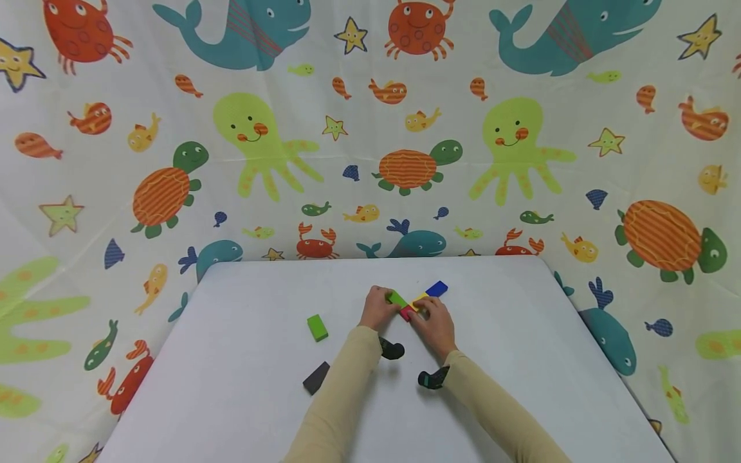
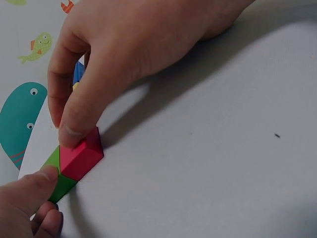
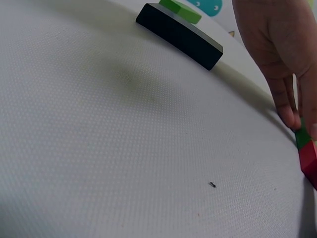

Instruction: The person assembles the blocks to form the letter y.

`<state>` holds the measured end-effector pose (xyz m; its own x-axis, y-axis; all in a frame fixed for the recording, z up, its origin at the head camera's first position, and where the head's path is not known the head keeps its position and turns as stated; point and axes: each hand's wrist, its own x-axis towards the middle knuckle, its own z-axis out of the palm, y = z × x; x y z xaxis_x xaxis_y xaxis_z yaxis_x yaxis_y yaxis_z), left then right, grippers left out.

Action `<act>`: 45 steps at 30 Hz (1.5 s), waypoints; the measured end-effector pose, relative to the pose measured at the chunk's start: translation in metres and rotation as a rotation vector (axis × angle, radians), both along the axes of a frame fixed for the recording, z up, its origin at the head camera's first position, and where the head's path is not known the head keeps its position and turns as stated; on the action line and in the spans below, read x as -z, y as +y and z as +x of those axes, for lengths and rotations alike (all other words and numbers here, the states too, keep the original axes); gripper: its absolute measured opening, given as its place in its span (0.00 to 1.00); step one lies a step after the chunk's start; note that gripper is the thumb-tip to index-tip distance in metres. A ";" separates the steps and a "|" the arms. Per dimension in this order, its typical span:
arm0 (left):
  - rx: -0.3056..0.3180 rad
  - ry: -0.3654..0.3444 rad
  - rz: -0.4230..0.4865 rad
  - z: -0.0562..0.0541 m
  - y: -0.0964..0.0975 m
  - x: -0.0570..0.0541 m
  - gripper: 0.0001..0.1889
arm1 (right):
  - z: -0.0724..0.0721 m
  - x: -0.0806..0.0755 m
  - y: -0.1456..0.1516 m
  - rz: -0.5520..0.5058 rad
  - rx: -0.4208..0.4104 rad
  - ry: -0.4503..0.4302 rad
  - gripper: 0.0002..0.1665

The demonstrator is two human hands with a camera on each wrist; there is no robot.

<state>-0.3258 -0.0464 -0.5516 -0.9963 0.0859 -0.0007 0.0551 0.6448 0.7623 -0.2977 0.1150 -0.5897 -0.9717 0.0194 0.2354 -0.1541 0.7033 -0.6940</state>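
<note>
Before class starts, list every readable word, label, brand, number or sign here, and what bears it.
No readable text anywhere: not on the red block, blue block or black block.
The backdrop shows only printed sea creatures.
Black wrist devices: any marking too small to read.

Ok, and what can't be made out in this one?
Head view: part of the yellow block, covered by the right hand.
Left wrist view: most of the blue block, hidden behind that same hand.
Left wrist view: part of the left hand, cut off by the frame edge.
Right wrist view: part of the red block, cut off by the right edge.
Left wrist view: what the dark speck is; too small.
</note>
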 end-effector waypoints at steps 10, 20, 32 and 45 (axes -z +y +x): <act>0.064 0.058 -0.032 -0.005 -0.015 0.002 0.23 | -0.002 0.002 -0.001 0.005 0.007 -0.007 0.20; 0.196 -0.014 -0.207 -0.006 -0.108 -0.022 0.25 | -0.001 0.003 -0.002 -0.015 -0.002 -0.002 0.19; 0.308 -0.329 -0.493 0.019 -0.201 -0.040 0.40 | 0.003 0.003 0.001 -0.027 -0.006 0.015 0.20; 0.318 -0.299 -0.353 0.009 -0.172 -0.036 0.36 | 0.000 0.002 0.003 -0.012 -0.015 -0.021 0.21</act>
